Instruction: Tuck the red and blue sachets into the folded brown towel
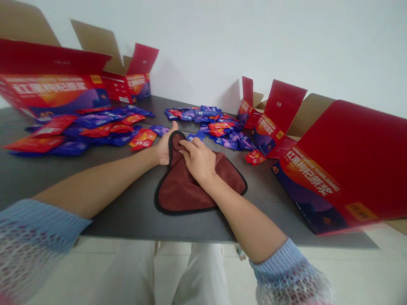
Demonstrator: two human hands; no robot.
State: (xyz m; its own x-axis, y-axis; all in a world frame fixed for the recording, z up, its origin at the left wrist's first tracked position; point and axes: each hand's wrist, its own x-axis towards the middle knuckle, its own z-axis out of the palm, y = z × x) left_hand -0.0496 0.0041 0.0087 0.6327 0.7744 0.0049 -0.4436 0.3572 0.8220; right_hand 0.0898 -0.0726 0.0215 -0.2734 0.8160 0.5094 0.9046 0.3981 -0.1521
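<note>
A brown cloth [184,190] with a black border lies partly spread on the dark table, its upper corner raised. That corner rests against my left hand [164,146], which supports it from the left; the thumb points up and the other fingers are hidden behind the fabric. My right hand [200,159] is on top of the cloth, fingers bent and gripping it near the raised corner. Just beyond both hands are a red-orange sachet [143,139] and a blue sachet [159,129].
Red and blue sachets form a pile [95,127] on the left and another [219,125] at the back. Open red cartons stand at left [63,93] and right [318,182]. The table's front edge [178,240] runs above my legs. A white wall [203,51] rises behind.
</note>
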